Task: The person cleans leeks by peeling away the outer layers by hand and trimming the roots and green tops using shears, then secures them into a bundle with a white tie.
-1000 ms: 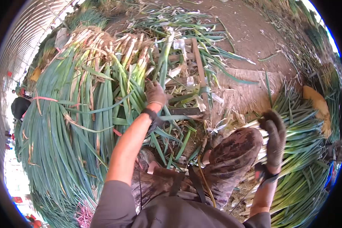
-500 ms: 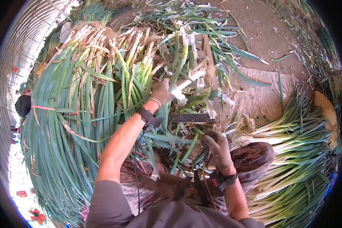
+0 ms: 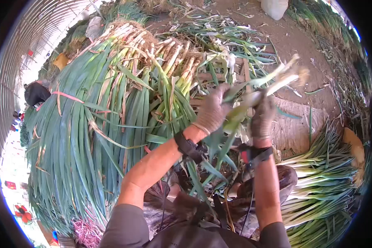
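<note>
Gloved and closed, my left hand (image 3: 213,109) grips a green onion by its green part, near the middle of the view. My right hand (image 3: 263,115), also gloved, is closed around the same green onion (image 3: 282,84) farther up its pale shaft. Its white end and blurred roots point to the upper right, and a leaf layer stands apart from the shaft. Long green leaves hang below my hands. Left of them lies a large pile of untrimmed green onions (image 3: 105,120), roots at the far end. Cleaned green onions (image 3: 318,182) with white shafts lie at the right.
Behind my hands is a wooden frame (image 3: 247,72) strewn with peeled leaves. More leaf scraps (image 3: 227,35) cover the ground beyond. A pale sheet (image 3: 297,126) lies to the right. A person in dark clothes (image 3: 36,94) bends at the far left. A white sack (image 3: 274,7) stands at the back.
My right hand has risen from near my knee to take hold of the green onion. My left hand has shifted right with it, and the view has turned slightly.
</note>
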Demonstrator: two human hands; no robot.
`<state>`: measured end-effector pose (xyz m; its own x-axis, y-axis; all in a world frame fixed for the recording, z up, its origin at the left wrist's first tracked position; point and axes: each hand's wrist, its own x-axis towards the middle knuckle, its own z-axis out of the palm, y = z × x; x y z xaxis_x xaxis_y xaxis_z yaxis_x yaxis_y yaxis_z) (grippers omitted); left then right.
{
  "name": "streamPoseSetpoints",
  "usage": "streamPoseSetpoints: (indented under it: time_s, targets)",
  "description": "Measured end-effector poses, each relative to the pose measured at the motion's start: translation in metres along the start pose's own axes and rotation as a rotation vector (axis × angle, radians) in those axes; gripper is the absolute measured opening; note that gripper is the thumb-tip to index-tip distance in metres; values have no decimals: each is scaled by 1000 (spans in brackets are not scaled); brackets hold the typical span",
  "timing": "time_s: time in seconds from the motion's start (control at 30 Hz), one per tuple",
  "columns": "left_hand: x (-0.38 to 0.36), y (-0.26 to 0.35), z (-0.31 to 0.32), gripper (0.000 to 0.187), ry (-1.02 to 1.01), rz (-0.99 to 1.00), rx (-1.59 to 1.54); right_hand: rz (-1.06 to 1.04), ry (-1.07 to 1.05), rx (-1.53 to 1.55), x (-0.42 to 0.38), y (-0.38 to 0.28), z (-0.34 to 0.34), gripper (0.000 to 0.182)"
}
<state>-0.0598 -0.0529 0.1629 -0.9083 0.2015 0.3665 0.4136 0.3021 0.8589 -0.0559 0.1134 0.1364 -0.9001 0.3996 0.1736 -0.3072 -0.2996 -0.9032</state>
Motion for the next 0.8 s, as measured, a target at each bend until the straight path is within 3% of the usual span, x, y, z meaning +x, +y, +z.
streamPoseSetpoints:
  time_s: [0.03, 0.1, 0.13, 0.17, 0.2, 0.23, 0.27, 0.33, 0.37, 0.4, 0.43, 0.47, 0.5, 0.53, 0.6, 0.8]
  targets:
    - [4, -5, -12, 43, 9, 7, 49, -86, 30, -81, 20, -20, -17, 41]
    - [6, -41, -39, 39, 19, -165, 71, -252, 113, -252, 59, -59, -50, 43]
    - [-2, -49, -54, 40, -19, -277, 272, -360, 186, 43, 75, -85, -61, 45]
    - [-14, -59, -70, 42, -60, -389, 471, -408, 241, -119, 76, -120, -66, 43]
    - [-31, -91, -83, 49, -281, -473, 568, -423, 310, -163, 89, -141, -77, 42]
    - [-48, -128, -91, 56, -508, -544, 662, -334, 242, -161, 81, -157, -69, 40]
    - [-62, -150, -92, 74, -605, -467, 692, -250, 174, -161, 72, -170, -56, 38]
    - [-67, -124, -80, 94, -564, -441, 820, -68, -76, -200, 63, -146, -54, 36]
    - [-61, -100, -75, 92, -421, -349, 612, -18, -124, -316, 55, -124, -48, 34]
    - [-51, -71, -68, 90, -272, -255, 405, 225, -91, -103, 29, -116, -26, 33]
    - [-42, -54, -61, 88, -125, -162, 199, -159, -315, -675, 21, -88, -23, 32]
    - [-26, -28, -62, 93, -120, -125, 30, 199, -321, -190, 1, -79, -7, 30]
    - [-10, -1, -62, 99, -121, -90, -139, 235, -386, -193, -14, -68, 3, 30]
    - [-1, 15, -64, 88, -39, -59, -206, 266, -424, -319, -31, -71, 14, 30]
    - [30, 29, -71, 79, -89, 103, -331, 239, -510, -244, -44, -44, 18, 29]
    - [33, 56, -97, 44, -384, -92, -215, 266, -645, -275, -68, -53, 9, 30]
